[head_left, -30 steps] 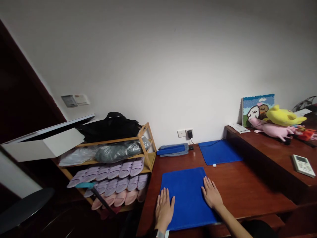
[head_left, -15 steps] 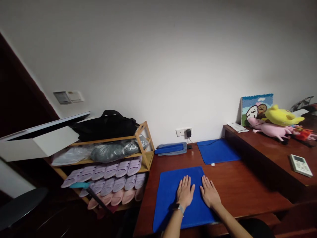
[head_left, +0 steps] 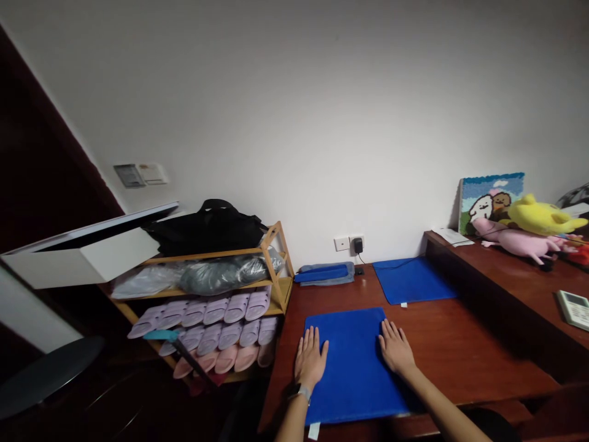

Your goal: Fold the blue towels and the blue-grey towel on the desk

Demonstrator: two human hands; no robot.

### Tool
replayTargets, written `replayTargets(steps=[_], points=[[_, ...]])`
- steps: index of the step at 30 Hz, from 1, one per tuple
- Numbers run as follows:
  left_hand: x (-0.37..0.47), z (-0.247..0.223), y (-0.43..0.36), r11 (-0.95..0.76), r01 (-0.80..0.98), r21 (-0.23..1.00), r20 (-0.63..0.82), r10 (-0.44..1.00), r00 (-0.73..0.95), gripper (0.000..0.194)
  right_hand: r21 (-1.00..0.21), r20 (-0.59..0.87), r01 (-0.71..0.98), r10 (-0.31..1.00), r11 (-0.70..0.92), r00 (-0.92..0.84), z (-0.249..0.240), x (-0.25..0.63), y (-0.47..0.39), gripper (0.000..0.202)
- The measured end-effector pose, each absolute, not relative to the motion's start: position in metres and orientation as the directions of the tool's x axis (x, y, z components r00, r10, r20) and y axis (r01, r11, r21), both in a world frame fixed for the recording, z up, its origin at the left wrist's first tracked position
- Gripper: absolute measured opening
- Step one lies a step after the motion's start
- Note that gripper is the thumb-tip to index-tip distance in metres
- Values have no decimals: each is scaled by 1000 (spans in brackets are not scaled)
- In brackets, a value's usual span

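Observation:
A blue cloth lies spread flat on the reddish-brown wooden table, with a small white tag showing at its near left corner. My left hand rests palm down on the cloth's left edge, fingers stretched out; a watch is on that wrist. On the right edge of the cloth lies my right hand, also flat with its fingers extended. Neither hand grasps anything.
Farther back are a second blue cloth and folded cloths beside a plugged-in black adapter. Left stands a wooden rack with slippers and a black bag. Plush toys lie on the raised right surface.
My left hand has slid leftward to the cloth's left edge, and the hands are farther apart. The near left corner's tag now shows. The camera view has shifted slightly left.

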State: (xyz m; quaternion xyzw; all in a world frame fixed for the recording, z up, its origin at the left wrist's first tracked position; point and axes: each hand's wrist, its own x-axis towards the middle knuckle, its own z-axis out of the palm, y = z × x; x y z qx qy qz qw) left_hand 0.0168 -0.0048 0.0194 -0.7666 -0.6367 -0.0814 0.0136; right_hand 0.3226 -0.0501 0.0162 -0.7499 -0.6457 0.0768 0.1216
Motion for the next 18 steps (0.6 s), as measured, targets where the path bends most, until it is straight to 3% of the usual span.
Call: replayTargets(steps=[6,14,18], points=[[15,18,-4,-202,977,73,153,970,189,75,-287,-27,952,994,-106,103,36,328,-9,68],[9,13,2,-193,981,30,158,970,186,71,-288,-1,951,993,-113,118,19,326,2,70],[46,27,10,-260,964,55,221,945,242,68,-311,3,944,993,-109,116,18,327,4,70]])
